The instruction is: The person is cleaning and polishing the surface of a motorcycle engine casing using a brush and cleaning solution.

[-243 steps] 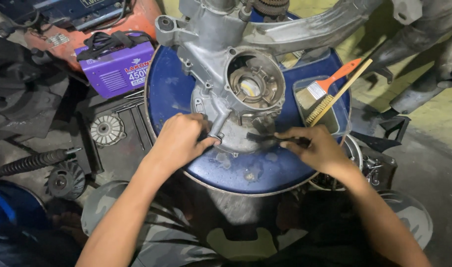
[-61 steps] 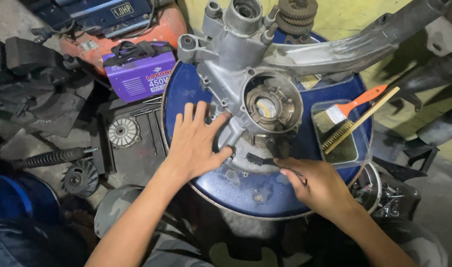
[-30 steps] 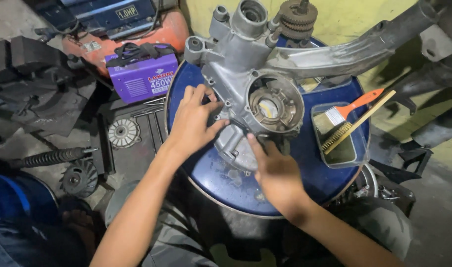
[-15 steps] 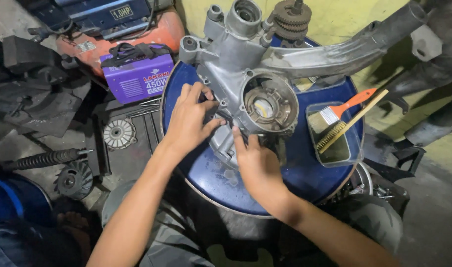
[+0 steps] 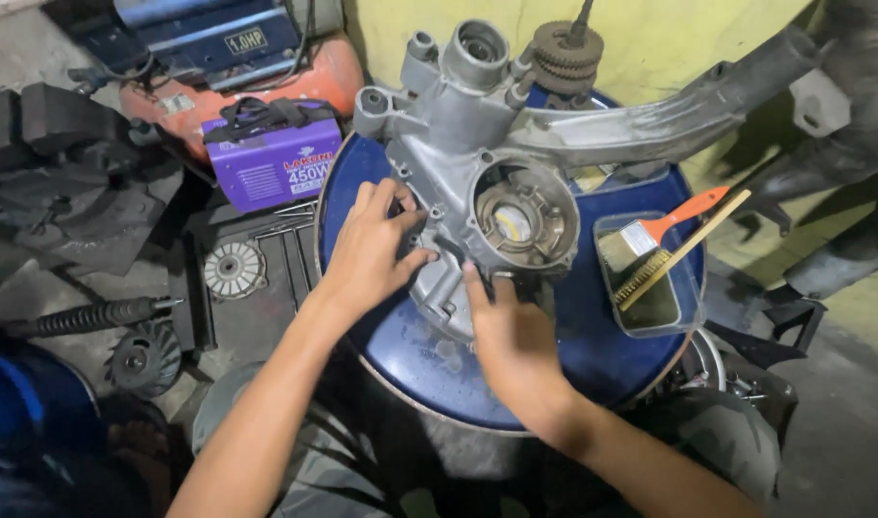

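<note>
A grey metal engine casing (image 5: 477,153) with a round bearing opening (image 5: 523,216) lies on top of a blue drum (image 5: 612,355). My left hand (image 5: 370,251) rests flat against the casing's left edge, fingers spread. My right hand (image 5: 506,336) lies on the casing's lower part just under the round opening, fingers pressed against the metal. Whether the right hand holds a small tool is hidden under the palm.
A clear tray (image 5: 650,288) with an orange-handled paintbrush (image 5: 674,219) and a wooden wire brush (image 5: 684,251) sits on the drum's right side. A purple box-shaped machine (image 5: 276,158), an orange compressor (image 5: 305,67), a finned disc (image 5: 233,270) and a spring shock (image 5: 84,317) lie on the floor at left.
My right hand has moved from the drum's lower right up onto the casing below the round opening. The left hand shifted slightly up along the casing's left edge.
</note>
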